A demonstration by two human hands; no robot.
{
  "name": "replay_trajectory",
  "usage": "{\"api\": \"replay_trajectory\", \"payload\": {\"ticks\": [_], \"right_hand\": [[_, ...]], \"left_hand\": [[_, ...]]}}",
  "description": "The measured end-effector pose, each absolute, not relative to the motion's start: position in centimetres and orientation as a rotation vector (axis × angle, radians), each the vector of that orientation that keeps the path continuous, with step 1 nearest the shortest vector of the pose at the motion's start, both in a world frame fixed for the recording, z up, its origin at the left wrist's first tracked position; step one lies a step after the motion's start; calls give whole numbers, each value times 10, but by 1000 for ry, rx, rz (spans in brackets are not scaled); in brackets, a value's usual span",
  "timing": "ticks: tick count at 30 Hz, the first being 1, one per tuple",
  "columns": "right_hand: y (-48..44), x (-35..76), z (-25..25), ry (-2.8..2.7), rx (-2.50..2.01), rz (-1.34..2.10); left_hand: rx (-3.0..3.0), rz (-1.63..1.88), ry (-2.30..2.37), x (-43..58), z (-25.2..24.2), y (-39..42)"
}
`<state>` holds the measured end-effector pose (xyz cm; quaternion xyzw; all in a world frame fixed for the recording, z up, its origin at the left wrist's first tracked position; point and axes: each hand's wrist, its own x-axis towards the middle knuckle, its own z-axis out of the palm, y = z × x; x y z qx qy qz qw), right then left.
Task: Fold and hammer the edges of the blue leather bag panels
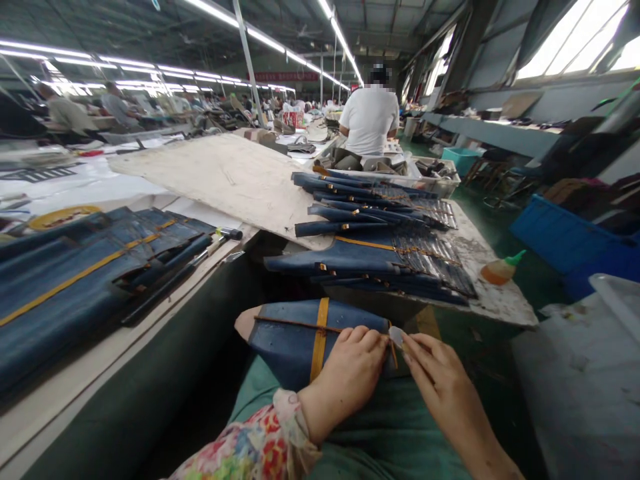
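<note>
Across my lap lies a blue leather piece [290, 340] with a yellow band [320, 340] around it and a brown seam along its length. At its left end a tan rounded tip [246, 322] sticks out. My left hand [357, 363] is closed over the right part of the leather, fingers together and curled down near its edge. My right hand [433, 373] pinches a small pale flat piece [397, 335] between thumb and fingers, close to the leather's right end. A thin orange-brown strip [393, 355] shows there. The undersides of both hands are hidden.
Similar blue leather pieces [370, 257] lie stacked ahead on a worn board, beside an orange bottle [501, 268] with a green nozzle. More blue leather [90, 267] covers the left table. A grey bin [580, 373] stands right; a person in white [371, 117] sits ahead.
</note>
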<state>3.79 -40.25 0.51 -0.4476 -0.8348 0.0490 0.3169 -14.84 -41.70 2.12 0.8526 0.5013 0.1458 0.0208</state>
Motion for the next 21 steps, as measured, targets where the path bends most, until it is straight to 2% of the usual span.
{"api": "replay_trajectory", "payload": {"ticks": [5,12,21], "right_hand": [[-405,31,11,-2282,-1092,-14],[-405,7,3,-2366,-1038,5],[-409,-34,8,-2433,-998,65]], "left_hand": [[2574,552,1612,-153,16,-424],[2564,647,1689,-170,14,-432],[2585,571,1830,-208,10,-442]]}}
